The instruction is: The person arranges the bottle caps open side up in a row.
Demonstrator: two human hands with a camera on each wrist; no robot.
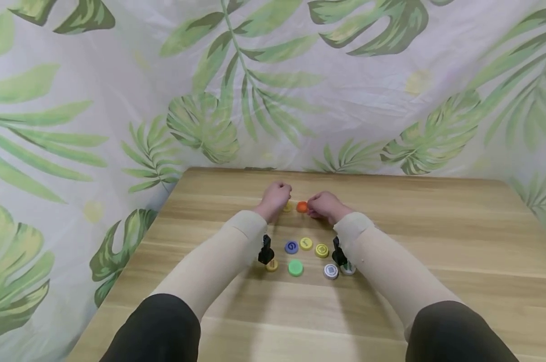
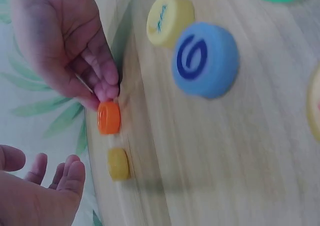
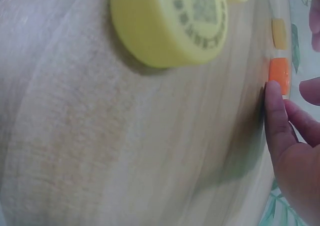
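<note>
My right hand (image 1: 328, 206) pinches the edge of an orange bottle cap (image 1: 302, 206) toward the table's far side; the fingertips (image 3: 273, 88) meet the cap's near edge in the right wrist view. Just left of it lies a yellow cap (image 2: 118, 164) on the wood. Over that yellow cap hovers my left hand (image 1: 276, 197), fingers apart and loosely bent, holding nothing in the left wrist view. Closer to me are a blue cap (image 1: 291, 247) with a dark swirl, a pale yellow cap (image 1: 306, 244) and a brighter yellow cap (image 1: 321, 250).
Nearer still lie a green cap (image 1: 295, 267), a white cap (image 1: 330, 271), another cap (image 1: 347, 269) partly behind the right wrist camera, and a tan-yellow cap (image 1: 271, 265) by the left one. A leaf-print curtain (image 1: 273, 85) hangs behind the wooden table (image 1: 436, 226).
</note>
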